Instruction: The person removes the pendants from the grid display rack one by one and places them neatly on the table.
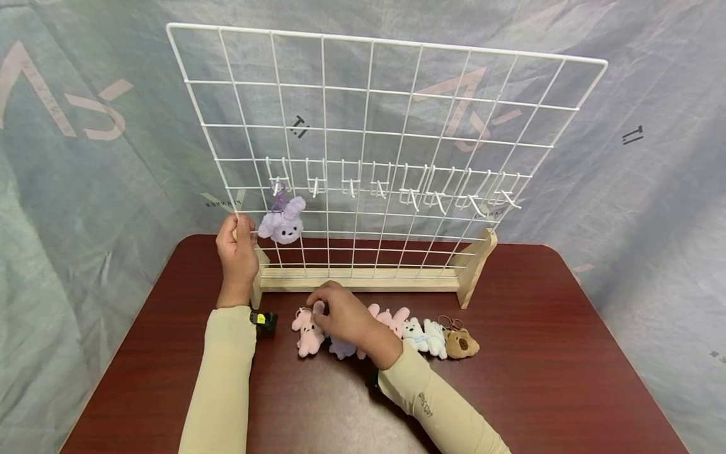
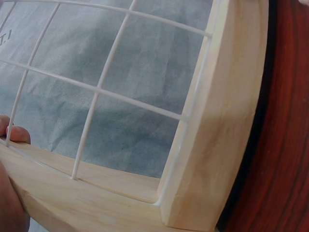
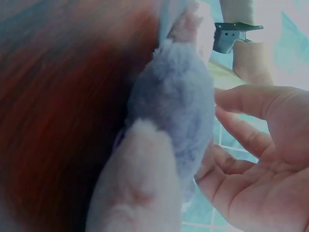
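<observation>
My left hand [image 1: 235, 252] grips the left wooden upright of the white wire grid rack [image 1: 371, 39]; in the left wrist view its fingers [image 2: 18, 134] curl round the wood beside the mesh. My right hand [image 1: 346, 318] reaches low over a row of plush keychains, fingers loosely bent. Its fingertips are right at the ear of a pink bunny plush [image 1: 309, 337]. Partly under the hand lies a lilac plush [image 1: 342, 349], which in the right wrist view appears as a furry purple body [image 3: 169, 106] beside the thumb. A lilac bunny keychain [image 1: 285, 226] hangs from the leftmost hook.
Several white hooks [image 1: 379, 188] line the grid. Right of my hand lie another pink plush [image 1: 397, 320], two white plushes [image 1: 416, 335] and a brown bear-like plush [image 1: 462, 345]. A wooden base bar [image 1: 357, 282] joins the stand on the dark red table [image 1: 544, 353].
</observation>
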A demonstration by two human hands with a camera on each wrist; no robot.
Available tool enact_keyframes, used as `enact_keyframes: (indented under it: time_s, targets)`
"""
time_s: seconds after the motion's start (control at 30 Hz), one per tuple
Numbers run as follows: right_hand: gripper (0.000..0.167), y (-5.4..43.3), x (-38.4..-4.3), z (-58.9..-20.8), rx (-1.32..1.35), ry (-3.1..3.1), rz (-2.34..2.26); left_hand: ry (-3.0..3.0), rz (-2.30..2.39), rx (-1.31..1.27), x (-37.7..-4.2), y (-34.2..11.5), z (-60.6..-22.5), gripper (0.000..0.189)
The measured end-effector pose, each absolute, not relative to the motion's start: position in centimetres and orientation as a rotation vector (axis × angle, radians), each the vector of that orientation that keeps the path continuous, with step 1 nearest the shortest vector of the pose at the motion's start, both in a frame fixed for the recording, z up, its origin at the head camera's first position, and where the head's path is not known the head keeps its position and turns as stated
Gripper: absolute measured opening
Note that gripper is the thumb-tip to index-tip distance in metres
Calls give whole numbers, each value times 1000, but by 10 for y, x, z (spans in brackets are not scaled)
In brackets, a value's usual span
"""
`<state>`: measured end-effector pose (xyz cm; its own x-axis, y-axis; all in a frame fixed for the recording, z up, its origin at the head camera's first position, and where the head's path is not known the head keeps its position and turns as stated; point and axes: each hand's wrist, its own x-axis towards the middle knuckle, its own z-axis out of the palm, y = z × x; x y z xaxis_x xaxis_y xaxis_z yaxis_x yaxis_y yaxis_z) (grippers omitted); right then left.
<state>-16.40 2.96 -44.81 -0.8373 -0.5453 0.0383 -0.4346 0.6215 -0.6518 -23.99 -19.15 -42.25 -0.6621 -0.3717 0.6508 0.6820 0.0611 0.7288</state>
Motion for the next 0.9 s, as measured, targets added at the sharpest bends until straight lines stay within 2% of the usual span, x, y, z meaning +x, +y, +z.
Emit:
enact_keyframes:
  time_s: [0.2, 0.47, 0.9]
  targets:
    - [30, 28, -162, -449, -972, 2727, -840, -1563, -1724, -278, -253, -198, -435, 35]
    - [43, 30, -159, -450, -853, 2677, -718, -1563, -1722, -282, -254, -199, -438, 38]
    - [51, 30, -162, -450, -907, 2730, -883, -1575, -1711, -278, -251, -199, -436, 37]
